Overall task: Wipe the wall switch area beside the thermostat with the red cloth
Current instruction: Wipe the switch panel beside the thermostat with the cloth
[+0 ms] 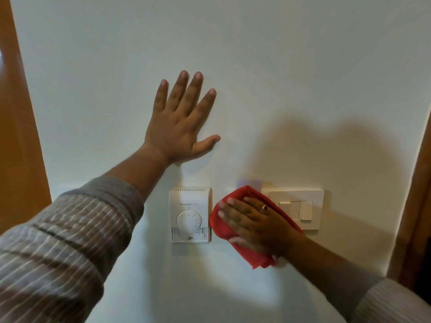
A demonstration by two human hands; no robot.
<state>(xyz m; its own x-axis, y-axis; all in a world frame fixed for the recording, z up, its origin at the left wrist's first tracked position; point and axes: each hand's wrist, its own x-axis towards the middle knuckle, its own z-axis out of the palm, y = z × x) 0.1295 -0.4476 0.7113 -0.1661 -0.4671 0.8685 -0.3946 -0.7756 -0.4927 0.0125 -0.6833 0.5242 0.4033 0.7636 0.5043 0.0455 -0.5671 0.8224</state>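
Reaching in from the 8 o'clock corner, a striped sleeve (58, 238) is leading up to the left hand (180, 127), which is lying flat on the white wall (256, 66) at about 12 o'clock from the thermostat (190, 215), fingers spread wide, holding nothing. Coming in from 4 o'clock, the right hand (254, 220) is pressing the red cloth (229, 229) against the wall, fingers extended and only slightly apart, a ring (263, 208) showing on one finger. Cloth is sitting just at 3 o'clock of the thermostat, its left edge nearly touching the thermostat casing, and is covering the left part of the switch plate (300, 206); rocker switches on the uncovered right part are showing. A pale purple patch (249, 183) is peeking out at 12 o'clock of the cloth. Wooden trim (21, 136) is bordering the wall at 9 o'clock and again at 3 o'clock.
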